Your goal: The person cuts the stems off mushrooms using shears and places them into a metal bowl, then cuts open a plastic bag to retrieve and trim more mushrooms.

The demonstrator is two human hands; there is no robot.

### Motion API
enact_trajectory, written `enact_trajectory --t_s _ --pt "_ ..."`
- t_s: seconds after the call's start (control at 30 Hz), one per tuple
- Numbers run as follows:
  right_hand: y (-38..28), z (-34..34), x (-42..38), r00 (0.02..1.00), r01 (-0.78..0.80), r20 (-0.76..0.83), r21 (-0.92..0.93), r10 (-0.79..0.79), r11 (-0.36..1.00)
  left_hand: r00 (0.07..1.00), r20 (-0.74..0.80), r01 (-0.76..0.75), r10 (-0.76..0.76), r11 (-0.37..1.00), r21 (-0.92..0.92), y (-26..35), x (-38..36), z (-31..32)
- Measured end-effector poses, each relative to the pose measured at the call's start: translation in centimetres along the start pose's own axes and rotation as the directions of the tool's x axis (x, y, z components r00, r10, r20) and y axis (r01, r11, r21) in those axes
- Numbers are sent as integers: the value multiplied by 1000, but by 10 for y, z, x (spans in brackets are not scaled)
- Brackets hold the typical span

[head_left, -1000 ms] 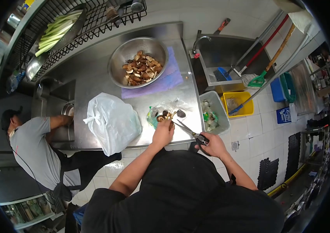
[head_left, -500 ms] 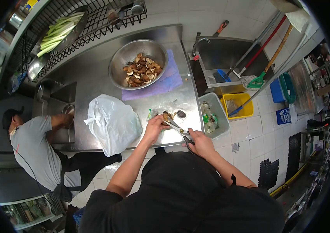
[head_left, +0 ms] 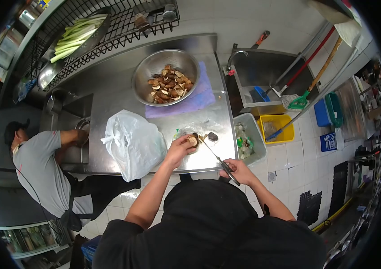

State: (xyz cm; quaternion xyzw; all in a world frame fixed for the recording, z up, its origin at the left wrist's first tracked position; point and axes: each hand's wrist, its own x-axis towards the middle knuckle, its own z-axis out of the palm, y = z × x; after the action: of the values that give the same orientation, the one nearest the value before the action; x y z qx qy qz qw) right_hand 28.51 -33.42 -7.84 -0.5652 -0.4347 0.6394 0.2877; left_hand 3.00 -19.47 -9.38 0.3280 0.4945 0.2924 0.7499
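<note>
In the head view my left hand (head_left: 179, 151) is closed around a brown mushroom (head_left: 193, 141), its pale face turned up. My right hand (head_left: 240, 172) grips scissors (head_left: 229, 170) by their black handles; the blades look nearly together, and their tips reach beside the mushroom. Just past the tips, a small dark piece (head_left: 213, 136) lies near crumpled clear plastic (head_left: 203, 127) on the steel counter. Farther back, cut mushrooms (head_left: 170, 85) fill the bottom of a metal bowl (head_left: 139, 83), which stands partly on a purple cloth (head_left: 206, 96).
A tied white plastic bag (head_left: 133, 145) stands left of my hands. On the floor at right are a grey bin (head_left: 258, 150) with scraps and a yellow bucket (head_left: 284, 119). A co-worker (head_left: 42, 157) reaches into the left sink (head_left: 83, 154). Long-handled tools lean over the right sink (head_left: 262, 65).
The scissors' blades have come together, and my right hand has shifted right and slightly down. The mushroom in my left hand now shows its pale face. The whole view has shifted slightly.
</note>
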Motion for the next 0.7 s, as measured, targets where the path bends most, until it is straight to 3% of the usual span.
enact_trajectory --t_s 0.07,0.1,0.2,0.3,0.43,0.53,0.67,0.7 --pt "-3 6 7 999 26 23 -7 -25 1000 980 97 -179 173 982 53 5 -5 3" --pt "-7 11 13 998 50 45 -10 -50 999 978 101 -187 181 981 53 11 -5 6" --pt "-21 27 42 985 172 9 53 -172 984 955 50 -297 292 937 187 35 -3 12" --pt "-64 35 66 962 274 -25 58 -273 960 874 -72 -415 480 816 402 82 2 14" --pt "-117 30 107 945 327 -39 41 -325 944 787 -95 -536 609 752 384 143 31 2" --pt "-153 24 135 962 274 -43 68 -271 959 813 -166 -509 559 819 266 180 52 -9" --pt "-161 17 145 973 211 -119 114 -197 971 820 -297 -419 489 867 271 185 73 -25" --pt "-155 15 139 968 221 -146 130 -202 967 707 -331 -422 625 748 513 177 74 -27"
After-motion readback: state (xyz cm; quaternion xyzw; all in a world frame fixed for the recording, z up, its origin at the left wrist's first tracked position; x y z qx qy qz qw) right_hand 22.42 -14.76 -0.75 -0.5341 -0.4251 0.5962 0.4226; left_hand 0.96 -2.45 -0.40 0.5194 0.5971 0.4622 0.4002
